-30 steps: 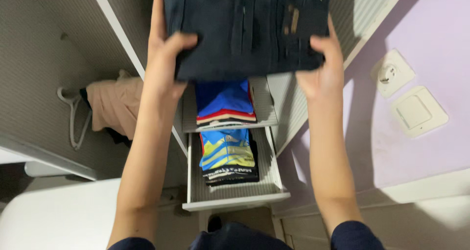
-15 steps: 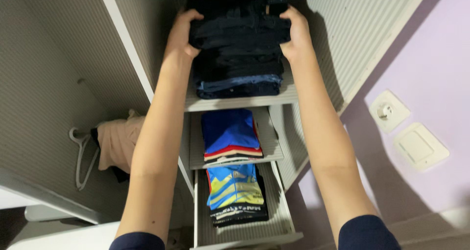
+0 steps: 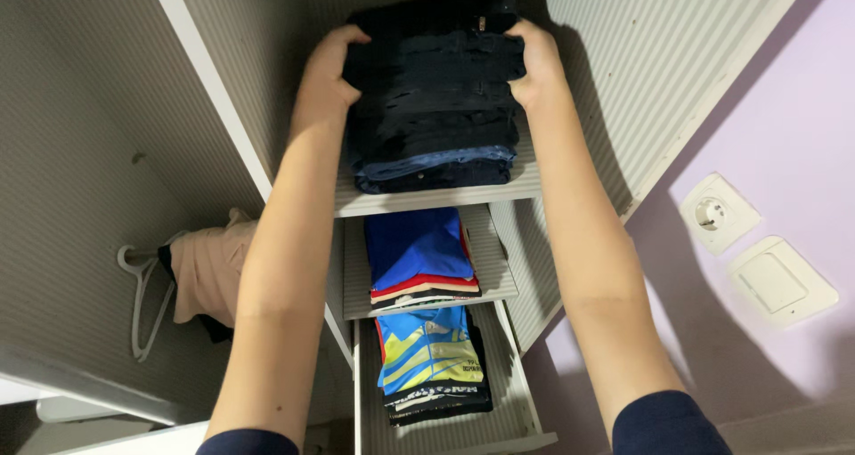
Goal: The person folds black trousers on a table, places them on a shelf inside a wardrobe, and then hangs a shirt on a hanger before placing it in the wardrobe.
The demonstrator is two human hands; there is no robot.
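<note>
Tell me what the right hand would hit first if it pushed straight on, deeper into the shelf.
Likely the shadowed rear wall of the closet; the right hand grips the dark folded jeans atop the pile, and depth behind it is unclear.

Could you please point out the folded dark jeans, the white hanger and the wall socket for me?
Folded dark jeans [image 3: 434,72], head view, middle of the top fold.
White hanger [image 3: 141,308], head view, its long side arm.
Wall socket [image 3: 718,213], head view, centre of its plate.
</note>
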